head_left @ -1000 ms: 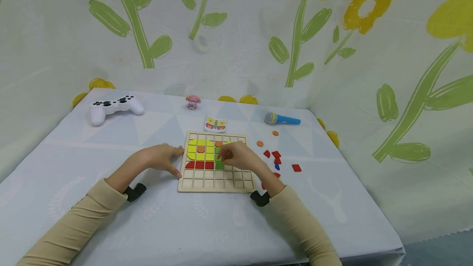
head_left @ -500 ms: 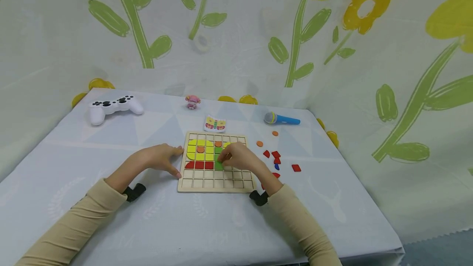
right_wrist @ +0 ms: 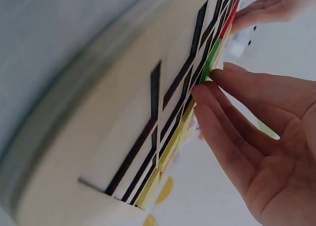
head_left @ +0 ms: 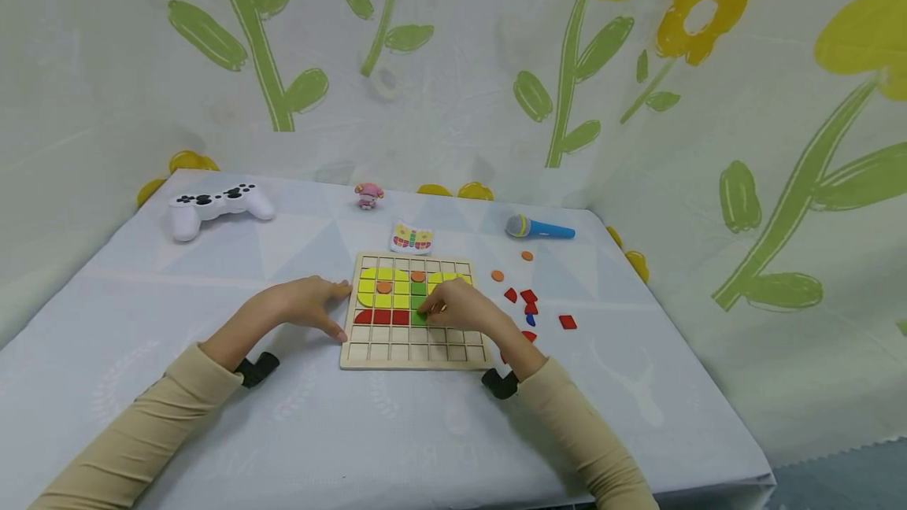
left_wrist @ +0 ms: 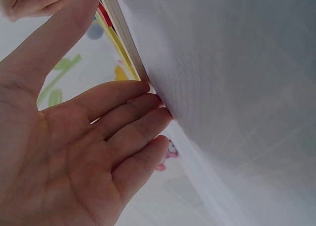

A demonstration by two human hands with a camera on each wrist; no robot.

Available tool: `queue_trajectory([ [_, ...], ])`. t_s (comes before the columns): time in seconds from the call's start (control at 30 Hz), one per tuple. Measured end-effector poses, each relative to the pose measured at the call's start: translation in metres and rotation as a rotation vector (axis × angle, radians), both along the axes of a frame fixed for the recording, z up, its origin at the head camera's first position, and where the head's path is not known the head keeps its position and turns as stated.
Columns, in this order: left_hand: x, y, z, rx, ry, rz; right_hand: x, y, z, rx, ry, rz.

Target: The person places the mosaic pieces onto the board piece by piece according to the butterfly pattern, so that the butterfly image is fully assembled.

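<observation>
A: Left hand (head_left: 306,305) at the left edge of the wooden grid board (head_left: 420,352), thumb and fingers spread well apart, fingertips touching the side without closing round it!

B: And the right hand (head_left: 460,303)?

A: Over the middle of the board, fingers bent, tips bunched close together, right at the nearest green tile (head_left: 416,321). Whether they pinch it or only touch it, I can't tell.

B: Where's that tile sitting?

A: At the near end of a green column, with red tiles (head_left: 382,317) in a row just left of it. Yellow tiles (head_left: 383,301) fill the block farther left, an orange disc (head_left: 383,287) on top.

B: And off the board?

A: Loose red pieces (head_left: 527,295) lie to the right, a blue piece (head_left: 531,320) among them. Beyond the far edge there's a picture card (head_left: 412,238), then a pink figurine (head_left: 368,195) farther back. White controller (head_left: 222,207) far left, blue microphone (head_left: 549,230) far right!
</observation>
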State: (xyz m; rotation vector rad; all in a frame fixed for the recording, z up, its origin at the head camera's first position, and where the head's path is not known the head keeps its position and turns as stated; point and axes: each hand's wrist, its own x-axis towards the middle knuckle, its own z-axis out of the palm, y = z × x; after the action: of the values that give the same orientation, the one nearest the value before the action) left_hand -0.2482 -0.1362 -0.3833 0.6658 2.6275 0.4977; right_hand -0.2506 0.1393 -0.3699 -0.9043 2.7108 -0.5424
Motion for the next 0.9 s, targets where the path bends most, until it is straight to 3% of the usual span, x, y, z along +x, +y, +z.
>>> queue_trajectory([
  [0.3,0.001,0.001,0.002,0.001,0.001,0.0,0.001,0.017,0.001,-0.078,-0.005,-0.008],
  [0.63,0.001,0.0,0.0,0.001,0.005,-0.001,0.001,0.046,0.001,-0.092,0.024,-0.106],
  [0.9,0.001,0.0,0.001,0.0,0.004,-0.002,-0.002,0.076,0.0,-0.088,0.075,-0.073],
])
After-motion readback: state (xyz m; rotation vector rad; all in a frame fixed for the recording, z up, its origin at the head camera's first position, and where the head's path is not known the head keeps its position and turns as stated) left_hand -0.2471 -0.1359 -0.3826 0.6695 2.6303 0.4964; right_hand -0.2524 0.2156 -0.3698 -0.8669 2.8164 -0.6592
